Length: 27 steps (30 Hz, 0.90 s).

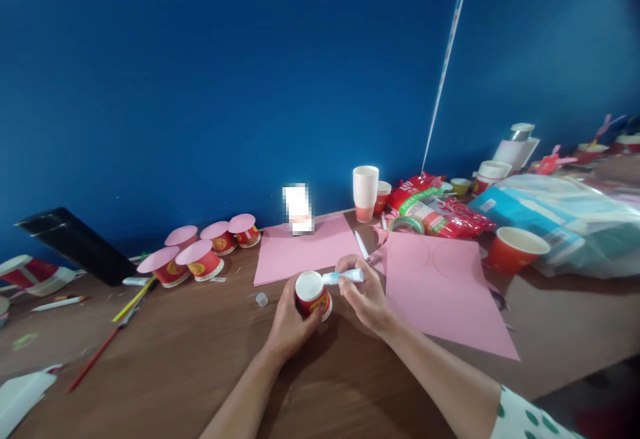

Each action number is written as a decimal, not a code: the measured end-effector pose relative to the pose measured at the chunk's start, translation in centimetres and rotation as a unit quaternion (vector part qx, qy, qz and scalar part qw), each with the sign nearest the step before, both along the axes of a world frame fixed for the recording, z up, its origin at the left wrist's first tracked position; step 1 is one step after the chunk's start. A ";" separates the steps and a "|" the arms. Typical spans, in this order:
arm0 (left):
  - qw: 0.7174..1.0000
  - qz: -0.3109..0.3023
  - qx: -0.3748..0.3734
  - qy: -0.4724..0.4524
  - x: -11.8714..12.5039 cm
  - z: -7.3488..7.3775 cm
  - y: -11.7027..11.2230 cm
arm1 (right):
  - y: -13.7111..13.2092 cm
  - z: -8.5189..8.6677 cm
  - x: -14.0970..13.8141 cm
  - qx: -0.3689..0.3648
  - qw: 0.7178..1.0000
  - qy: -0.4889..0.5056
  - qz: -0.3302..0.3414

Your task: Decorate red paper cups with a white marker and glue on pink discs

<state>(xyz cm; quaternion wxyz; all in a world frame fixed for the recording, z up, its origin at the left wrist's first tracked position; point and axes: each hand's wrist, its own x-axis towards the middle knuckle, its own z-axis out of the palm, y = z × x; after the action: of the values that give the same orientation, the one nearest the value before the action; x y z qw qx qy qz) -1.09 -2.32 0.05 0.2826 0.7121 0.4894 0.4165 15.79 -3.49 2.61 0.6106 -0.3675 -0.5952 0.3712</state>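
Note:
My left hand [291,322] is closed round a red paper cup [310,286] that stands upside down, its white base facing up. Pinched in my right hand [363,296] is a white glue stick [345,276], lying nearly level with its tip at the rim of the cup's base. A small clear cap [261,300] lies on the table left of the cup. Further left, several upturned red cups [203,264] carry pink paper discs [194,251] on top. To the right of my right hand is a pink sheet [445,292] with faint circles marked on it.
Another pink sheet [300,252] lies at the back against the blue partition [225,92]. Stacked white cups [365,192], a roll of tape [407,225], a red packet [435,206], an orange cup [517,250] and a plastic bag [565,219] stand right. Brushes [100,356] and a black case [75,246] lie left.

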 end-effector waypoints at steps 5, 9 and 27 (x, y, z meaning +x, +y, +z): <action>1.000 -0.010 0.004 -0.010 0.0 -0.1 0.0 | -0.1 0.0 0.0 0.048 0.998 -0.044 -0.016; 1.000 0.000 0.002 -0.009 -0.1 -0.2 0.0 | 0.2 -0.3 0.1 0.027 0.994 -0.049 -0.093; 1.000 -0.003 -0.001 -0.009 -0.1 -0.2 0.1 | 0.0 -0.2 0.0 0.032 0.991 -0.105 -0.076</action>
<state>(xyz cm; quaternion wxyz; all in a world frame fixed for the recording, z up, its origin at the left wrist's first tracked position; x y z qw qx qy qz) -1.15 -2.22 -0.15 0.2893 0.7095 0.4849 0.4216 15.83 -3.54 2.42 0.5829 -0.4291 -0.6375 0.2640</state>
